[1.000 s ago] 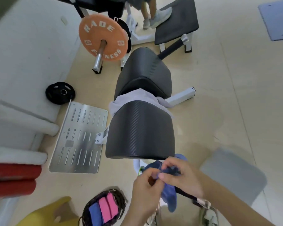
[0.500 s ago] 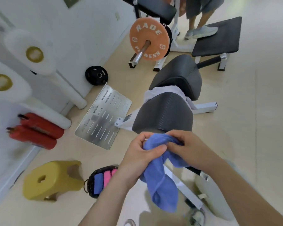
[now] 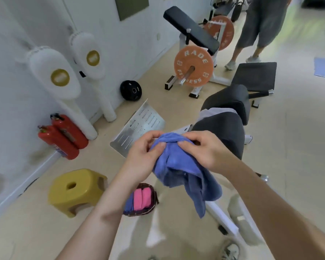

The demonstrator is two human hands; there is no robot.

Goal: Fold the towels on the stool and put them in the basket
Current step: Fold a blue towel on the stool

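Blue towel (image 3: pixel 178 166): bunched, hanging above the basket (image 3: pixel 155 196); left hand (image 3: pixel 144 156) and right hand (image 3: pixel 201 149) both pinch its top edge. Step: folding, probably just starting. Next: find corners, spread flat.

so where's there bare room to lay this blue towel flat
The yellow stool has a bare top, beside the basket. Bare floor lies between the stool and the red extinguishers, and right of the black padded seat. Crowded: the basket already holds folded pink and blue towels; a grey towel lies on the seat.

Two hands (image 3: pixel 144 156) (image 3: pixel 204 152), one stool (image 3: pixel 77 190), one basket (image 3: pixel 138 212).
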